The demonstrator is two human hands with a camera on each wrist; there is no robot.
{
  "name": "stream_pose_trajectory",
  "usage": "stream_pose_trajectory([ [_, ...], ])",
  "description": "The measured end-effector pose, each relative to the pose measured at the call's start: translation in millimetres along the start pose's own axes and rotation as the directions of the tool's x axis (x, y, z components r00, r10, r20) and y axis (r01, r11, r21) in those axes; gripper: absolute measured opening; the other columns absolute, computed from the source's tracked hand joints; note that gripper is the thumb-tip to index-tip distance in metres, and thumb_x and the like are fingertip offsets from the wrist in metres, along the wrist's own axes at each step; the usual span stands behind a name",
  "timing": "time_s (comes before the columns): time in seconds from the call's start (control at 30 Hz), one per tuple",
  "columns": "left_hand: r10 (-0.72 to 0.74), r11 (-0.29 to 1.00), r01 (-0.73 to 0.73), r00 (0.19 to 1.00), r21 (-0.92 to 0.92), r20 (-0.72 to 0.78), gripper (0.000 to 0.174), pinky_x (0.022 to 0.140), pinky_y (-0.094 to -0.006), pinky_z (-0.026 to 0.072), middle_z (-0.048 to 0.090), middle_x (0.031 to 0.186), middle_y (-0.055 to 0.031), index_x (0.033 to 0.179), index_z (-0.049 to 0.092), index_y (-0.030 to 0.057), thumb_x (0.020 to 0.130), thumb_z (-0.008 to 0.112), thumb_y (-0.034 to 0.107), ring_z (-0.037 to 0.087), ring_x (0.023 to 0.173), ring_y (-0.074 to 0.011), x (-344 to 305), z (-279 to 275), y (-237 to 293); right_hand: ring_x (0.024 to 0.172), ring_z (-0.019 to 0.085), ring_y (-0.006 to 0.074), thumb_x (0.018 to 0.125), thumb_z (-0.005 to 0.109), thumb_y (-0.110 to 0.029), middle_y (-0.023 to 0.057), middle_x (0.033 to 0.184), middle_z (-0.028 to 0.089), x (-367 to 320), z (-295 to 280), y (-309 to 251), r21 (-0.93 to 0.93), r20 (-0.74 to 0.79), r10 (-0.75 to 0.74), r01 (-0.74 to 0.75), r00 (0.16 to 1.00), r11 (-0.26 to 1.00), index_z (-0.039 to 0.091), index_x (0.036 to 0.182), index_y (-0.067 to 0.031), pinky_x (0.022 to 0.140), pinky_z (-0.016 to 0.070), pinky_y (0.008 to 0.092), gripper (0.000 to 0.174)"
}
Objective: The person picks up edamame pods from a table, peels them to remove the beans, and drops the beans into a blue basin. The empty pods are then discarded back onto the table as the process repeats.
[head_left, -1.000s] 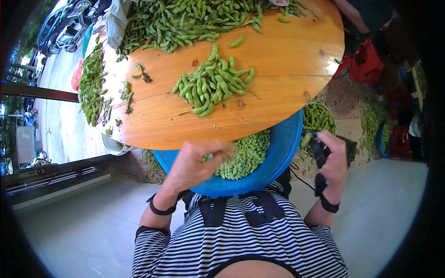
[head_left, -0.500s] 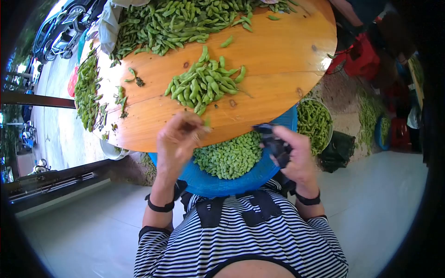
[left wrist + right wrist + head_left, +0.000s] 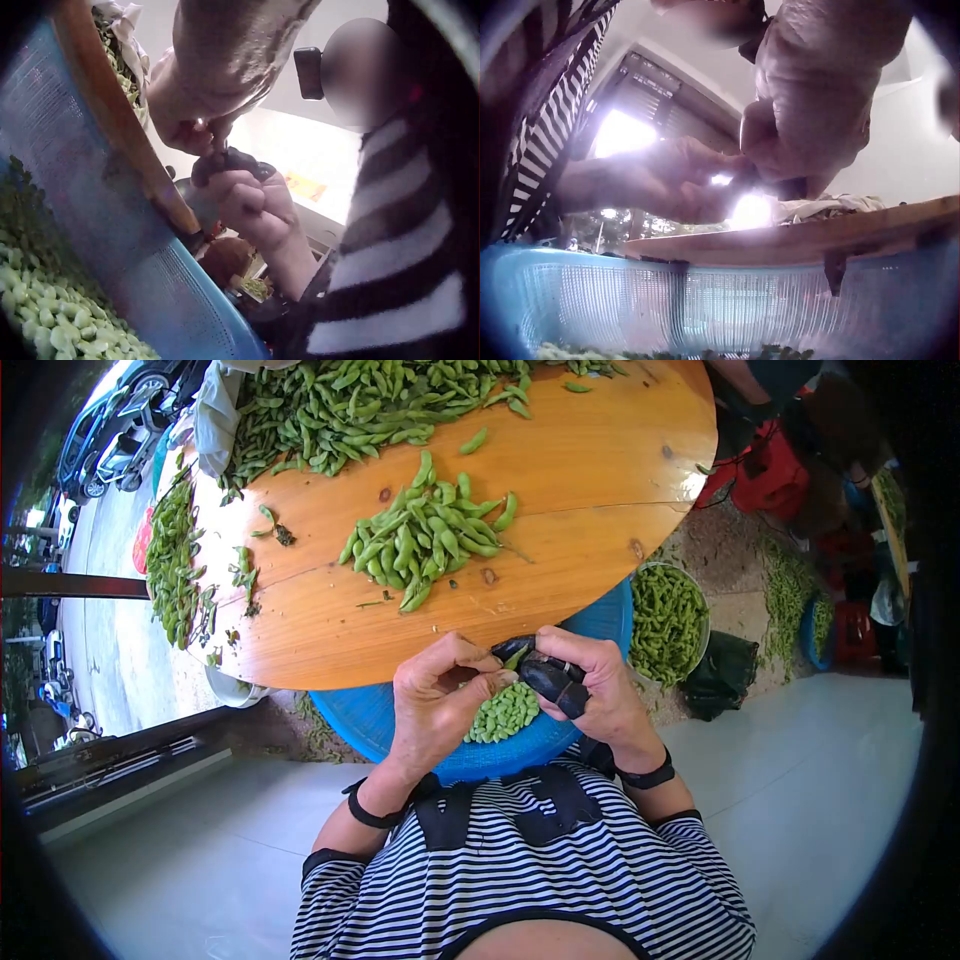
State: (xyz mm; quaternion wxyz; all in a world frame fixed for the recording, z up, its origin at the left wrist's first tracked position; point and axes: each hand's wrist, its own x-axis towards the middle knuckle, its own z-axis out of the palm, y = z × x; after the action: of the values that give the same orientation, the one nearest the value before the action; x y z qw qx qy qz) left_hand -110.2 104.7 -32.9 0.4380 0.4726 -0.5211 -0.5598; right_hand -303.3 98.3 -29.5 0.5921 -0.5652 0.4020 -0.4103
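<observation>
Over the blue mesh basket (image 3: 372, 735), both hands meet around one green soybean pod (image 3: 515, 658). My left hand (image 3: 440, 690) pinches the pod between thumb and fingertips. Black covers (image 3: 553, 688) wrap the thumb and a finger of my right hand (image 3: 605, 695), which grips the same pod from the other side. Shelled green beans (image 3: 500, 718) lie in the basket below, seen close up as pale beans (image 3: 64, 319) in the left wrist view. A small heap of whole pods (image 3: 415, 545) lies on the wooden table (image 3: 580, 550) just beyond the hands.
A larger mound of pods (image 3: 350, 405) covers the table's far side, with more pods (image 3: 175, 560) along its left edge. To the right, a bucket of pods or husks (image 3: 668, 622) stands on the floor beside a dark bag (image 3: 722, 675). The table's edge overhangs the basket.
My right hand has come in from the bucket at the right. My left hand reached up to the table's near edge, then moved back right with a pod to meet the right hand.
</observation>
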Motion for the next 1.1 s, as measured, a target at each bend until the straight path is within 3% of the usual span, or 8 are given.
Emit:
stream_pose_trajectory([
  [0.27, -0.195, 0.525, 0.268, 0.962, -0.808, 0.193, 0.017, 0.053, -0.0237, 0.0435, 0.054, 0.070, -0.0041, 0.101, 0.055, 0.0012, 0.089, 0.067, 0.003, 0.057, 0.063, -0.0149, 1, 12, -4, 0.054, 0.044, 0.0057, 0.082, 0.062, 0.002, -0.0003, 0.072, 0.052, -6, -4, 8, 0.661, 0.148, 0.286, -0.310, 0.947, 0.684, 0.064, 0.100, 0.0021, 0.048, 0.0354, 0.0216, 0.018],
  [0.37, -0.316, 0.744, 0.262, 0.949, -0.614, 0.022, 0.022, 0.055, -0.0256, 0.0473, 0.050, 0.067, -0.0022, 0.104, 0.054, 0.0009, 0.088, 0.068, 0.003, 0.058, 0.062, -0.0162, 2, 19, 7, 0.058, 0.047, 0.0095, 0.079, 0.065, 0.000, 0.0029, 0.074, 0.052, -5, -1, -9, 0.078, -0.027, 0.162, -0.160, 0.986, 0.984, 0.062, 0.098, 0.0026, 0.052, 0.0375, 0.0243, 0.019],
  [0.43, 0.000, 0.996, 0.004, 0.999, -0.091, 0.046, 0.030, 0.057, -0.0227, 0.0464, 0.055, 0.083, -0.0038, 0.113, 0.055, -0.0025, 0.086, 0.068, -0.001, 0.057, 0.065, -0.0145, 0, 14, -5, 0.061, 0.049, 0.0133, 0.076, 0.065, 0.001, 0.0055, 0.075, 0.051, -6, -1, -7, -0.085, -0.038, 0.045, -0.048, 0.998, 0.995, 0.061, 0.097, 0.0029, 0.054, 0.0382, 0.0261, 0.021],
  [0.57, -0.081, 0.976, 0.068, 0.995, 0.205, 0.058, 0.029, 0.068, -0.0308, 0.0531, 0.065, 0.083, -0.0147, 0.110, 0.060, -0.0073, 0.083, 0.070, -0.002, 0.064, 0.074, -0.0215, -1, 7, -3, 0.066, 0.052, 0.0262, 0.069, 0.064, 0.004, 0.0121, 0.074, 0.046, -7, 2, -12, -0.331, -0.045, -0.096, 0.076, 0.994, 0.940, 0.059, 0.092, 0.0037, 0.056, 0.0404, 0.0315, 0.023],
  [0.63, 0.216, 0.866, -0.232, 0.972, 0.442, 0.089, 0.029, 0.068, -0.0328, 0.0527, 0.067, 0.092, -0.0194, 0.111, 0.061, -0.0090, 0.083, 0.067, -0.005, 0.066, 0.079, -0.0256, -1, 7, -6, 0.067, 0.053, 0.0292, 0.068, 0.064, 0.005, 0.0128, 0.075, 0.046, -9, 8, -11, -0.402, -0.078, -0.137, 0.094, 0.988, 0.911, 0.059, 0.094, 0.0032, 0.056, 0.0418, 0.0332, 0.026],
  [0.93, -0.028, 0.975, 0.009, 0.996, 0.223, 0.079, 0.047, 0.066, -0.0260, 0.0499, 0.067, 0.088, -0.0095, 0.128, 0.055, -0.0010, 0.083, 0.048, -0.011, 0.062, 0.072, -0.0149, -5, 11, 0, 0.066, 0.053, 0.0334, 0.067, 0.068, 0.004, 0.0143, 0.080, 0.046, -13, 14, -9, -0.607, -0.127, -0.337, 0.196, 0.933, 0.770, 0.058, 0.099, 0.0005, 0.058, 0.0449, 0.0375, 0.033],
  [1.03, -0.052, 0.939, -0.101, 0.903, 0.328, 0.427, 0.046, 0.076, -0.0298, 0.0522, 0.070, 0.088, -0.0069, 0.129, 0.057, 0.0022, 0.084, 0.055, -0.008, 0.067, 0.085, -0.0169, 2, -3, 30, 0.064, 0.050, 0.0302, 0.067, 0.065, 0.006, 0.0124, 0.074, 0.046, -25, -30, -24, -0.587, -0.104, -0.132, 0.046, 0.986, 0.808, 0.057, 0.089, 0.0003, 0.056, 0.0409, 0.0353, 0.024],
  [1.1, -0.038, 0.887, -0.105, 0.954, 0.450, 0.298, 0.041, 0.075, -0.0292, 0.0520, 0.069, 0.086, -0.0072, 0.124, 0.059, 0.0017, 0.083, 0.059, -0.006, 0.066, 0.083, -0.0167, 12, -21, 31, 0.065, 0.051, 0.0306, 0.066, 0.060, 0.006, 0.0123, 0.074, 0.049, -38, -64, -30, -0.695, -0.186, -0.095, -0.062, 0.978, 0.717, 0.056, 0.086, 0.0010, 0.057, 0.0403, 0.0369, 0.021],
])
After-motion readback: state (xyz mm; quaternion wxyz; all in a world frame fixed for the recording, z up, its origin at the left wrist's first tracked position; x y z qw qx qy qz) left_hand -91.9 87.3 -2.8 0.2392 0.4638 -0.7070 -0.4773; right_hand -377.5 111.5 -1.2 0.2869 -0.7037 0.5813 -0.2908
